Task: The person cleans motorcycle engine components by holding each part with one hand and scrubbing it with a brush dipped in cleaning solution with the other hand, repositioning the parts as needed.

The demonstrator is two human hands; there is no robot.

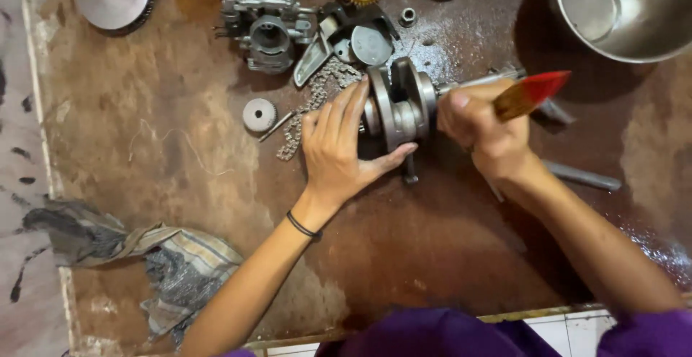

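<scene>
Head view: the left hand (pixel 335 152) lies on the crankshaft (pixel 400 108), fingers spread flat against it, on the wet brown surface (pixel 432 256). The right hand (pixel 483 130) has fingers clenched around a red-handled brush (pixel 530 94) at the crankshaft's shaft. A chain (pixel 310 105) lies just left.

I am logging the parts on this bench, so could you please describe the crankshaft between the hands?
The crankshaft is grey metal, with two round webs side by side and a shaft running right. It lies on its side on the wet brown bench, beside a chain. The left hand steadies its left end with flat fingers; the right hand, holding a red-handled brush, covers the shaft.
</scene>
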